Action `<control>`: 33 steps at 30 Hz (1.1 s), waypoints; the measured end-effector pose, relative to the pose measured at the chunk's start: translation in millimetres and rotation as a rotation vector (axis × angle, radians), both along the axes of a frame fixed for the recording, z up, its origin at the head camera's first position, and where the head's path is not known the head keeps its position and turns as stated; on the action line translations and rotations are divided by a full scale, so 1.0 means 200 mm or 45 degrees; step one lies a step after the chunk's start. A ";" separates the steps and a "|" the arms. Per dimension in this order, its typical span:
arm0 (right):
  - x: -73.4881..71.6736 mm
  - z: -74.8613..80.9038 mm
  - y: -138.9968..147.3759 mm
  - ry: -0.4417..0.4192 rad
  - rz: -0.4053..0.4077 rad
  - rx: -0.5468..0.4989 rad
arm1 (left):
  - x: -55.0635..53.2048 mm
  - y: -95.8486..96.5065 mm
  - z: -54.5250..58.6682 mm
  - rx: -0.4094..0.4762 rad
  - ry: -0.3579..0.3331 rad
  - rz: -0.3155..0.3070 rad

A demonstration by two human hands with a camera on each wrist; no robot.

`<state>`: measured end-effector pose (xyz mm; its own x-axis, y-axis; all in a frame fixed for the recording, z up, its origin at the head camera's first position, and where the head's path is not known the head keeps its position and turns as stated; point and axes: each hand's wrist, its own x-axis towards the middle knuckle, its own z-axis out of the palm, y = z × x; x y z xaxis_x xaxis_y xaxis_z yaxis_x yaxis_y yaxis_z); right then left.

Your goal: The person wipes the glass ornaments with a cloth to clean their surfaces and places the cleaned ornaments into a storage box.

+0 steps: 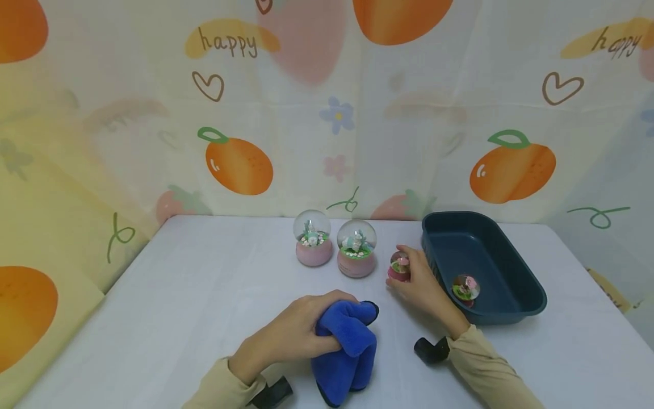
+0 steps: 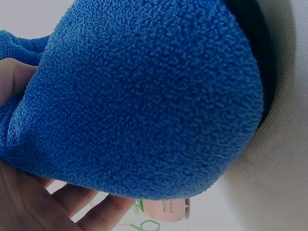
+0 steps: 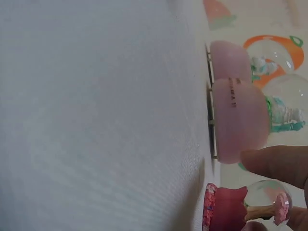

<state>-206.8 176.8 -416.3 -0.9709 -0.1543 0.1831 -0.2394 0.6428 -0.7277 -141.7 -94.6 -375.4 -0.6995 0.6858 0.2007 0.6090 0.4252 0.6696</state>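
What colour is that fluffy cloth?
The cloth is bright blue, with a dark edge. It shows best in the head view.

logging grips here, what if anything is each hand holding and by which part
Left hand: the cloth, by its bunched upper part. Right hand: around the small globe outside the tray; whether it grips it cannot be told.
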 end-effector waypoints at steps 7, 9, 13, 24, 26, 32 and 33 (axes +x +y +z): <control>0.05 0.01 0.03 -0.025 0.113 -0.031 | 0.00 0.00 -0.01 -0.011 -0.050 0.005; 0.06 0.00 0.04 -0.033 0.134 -0.031 | 0.00 0.00 -0.01 -0.017 -0.069 0.010; 0.10 -0.01 0.07 -0.026 0.171 -0.037 | 0.01 0.00 0.00 -0.027 -0.099 0.013; 0.13 0.01 0.08 -0.109 0.242 0.018 | 0.01 0.00 0.00 -0.062 -0.078 0.019; 0.13 0.03 0.08 -0.112 0.296 0.029 | 0.01 0.00 0.01 -0.065 -0.077 0.020; 0.15 0.06 0.07 -0.130 0.417 -0.008 | 0.00 -0.01 0.01 -0.091 -0.072 0.058; 0.15 0.07 0.07 -0.140 0.431 -0.029 | 0.00 -0.02 0.01 -0.094 -0.074 0.068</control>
